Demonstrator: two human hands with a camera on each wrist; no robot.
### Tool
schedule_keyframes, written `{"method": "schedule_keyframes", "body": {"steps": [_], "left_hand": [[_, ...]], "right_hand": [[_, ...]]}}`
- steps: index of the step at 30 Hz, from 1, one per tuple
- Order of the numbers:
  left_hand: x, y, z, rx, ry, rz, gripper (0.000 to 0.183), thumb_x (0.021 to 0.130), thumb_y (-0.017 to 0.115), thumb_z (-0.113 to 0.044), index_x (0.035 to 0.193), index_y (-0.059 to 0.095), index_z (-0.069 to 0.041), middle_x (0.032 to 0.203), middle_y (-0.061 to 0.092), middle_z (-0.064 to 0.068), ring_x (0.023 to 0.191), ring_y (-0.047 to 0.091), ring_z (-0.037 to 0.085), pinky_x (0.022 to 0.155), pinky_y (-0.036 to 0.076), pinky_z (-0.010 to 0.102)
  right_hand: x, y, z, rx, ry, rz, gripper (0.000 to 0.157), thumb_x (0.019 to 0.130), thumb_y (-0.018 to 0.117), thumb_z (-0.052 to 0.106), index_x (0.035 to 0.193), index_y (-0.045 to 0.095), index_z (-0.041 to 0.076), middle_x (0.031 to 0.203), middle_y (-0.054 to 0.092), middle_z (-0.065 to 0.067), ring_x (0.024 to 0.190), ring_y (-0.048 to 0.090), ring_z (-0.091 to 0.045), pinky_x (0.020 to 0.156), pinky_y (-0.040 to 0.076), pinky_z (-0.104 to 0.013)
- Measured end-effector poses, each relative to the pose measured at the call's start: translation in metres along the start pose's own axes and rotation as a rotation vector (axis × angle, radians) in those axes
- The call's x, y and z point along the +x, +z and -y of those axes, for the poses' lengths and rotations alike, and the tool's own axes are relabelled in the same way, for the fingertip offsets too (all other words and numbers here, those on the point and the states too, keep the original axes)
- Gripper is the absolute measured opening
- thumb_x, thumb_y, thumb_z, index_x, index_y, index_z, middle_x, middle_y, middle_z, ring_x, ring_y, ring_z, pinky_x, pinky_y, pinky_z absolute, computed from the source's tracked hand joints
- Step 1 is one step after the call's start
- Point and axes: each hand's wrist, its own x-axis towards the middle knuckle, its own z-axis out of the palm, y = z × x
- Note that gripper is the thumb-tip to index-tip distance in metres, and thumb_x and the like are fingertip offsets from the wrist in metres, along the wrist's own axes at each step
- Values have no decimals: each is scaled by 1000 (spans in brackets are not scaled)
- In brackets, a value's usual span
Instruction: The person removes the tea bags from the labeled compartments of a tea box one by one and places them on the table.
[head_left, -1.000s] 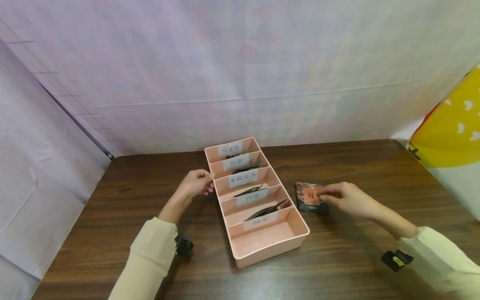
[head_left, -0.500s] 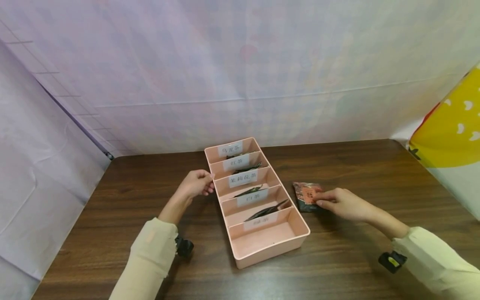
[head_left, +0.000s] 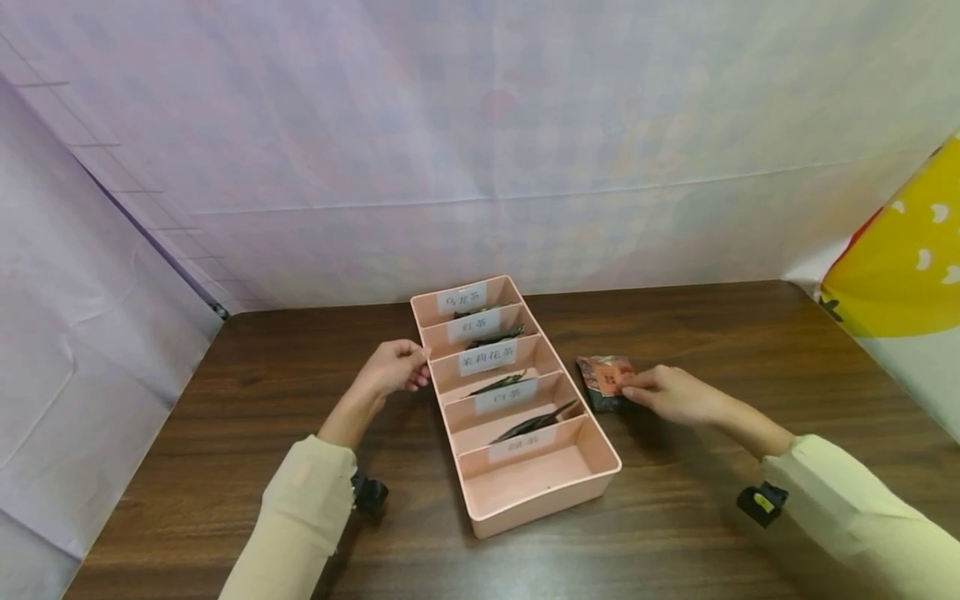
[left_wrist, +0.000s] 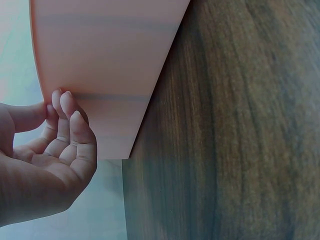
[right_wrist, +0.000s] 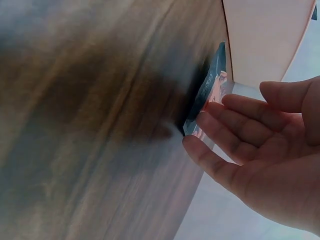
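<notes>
A long pink divided box stands slightly slanted on the table, its compartments marked with white handwritten labels. My left hand pinches the box's left rim between thumb and fingers, with the other fingers curled against the outer wall in the left wrist view. To the right of the box lies a dark tea packet with a reddish print and an orange label. My right hand rests its fingertips on this tea packet. In the right wrist view the fingers are loosely extended and the thumb is held apart from it.
Dark packets lean in several of the compartments, and the nearest compartment shows its bare floor. The brown wooden table ends at a pale cloth backdrop. A yellow printed cloth hangs at the right.
The right hand has moved left with its fingers on the tea packet, and the packet has slid closer to the box's right side. The left hand has stayed at the rim.
</notes>
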Motion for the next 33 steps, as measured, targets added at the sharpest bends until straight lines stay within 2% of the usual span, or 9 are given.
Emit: {"method": "schedule_keyframes", "body": {"steps": [26,33], "left_hand": [[0,-2,0,8,9,14,17,95,48,-10,85,52,2,64,54,3,55,53,9,55,45,23],[0,-2,0,14,7,18,17,95,48,-11,86,51,2,65,54,3,55,53,9,56,46,23]], "right_hand": [[49,-9,-5,17,52,60,36,96,45,17,118,53,-10,119,51,-30,111,46,-45,89,38,-54],[62,-10,-5,-5,59,29,34,95,46,16,116,56,-9,118,51,-30,112,46,-45,91,37,-53]]}}
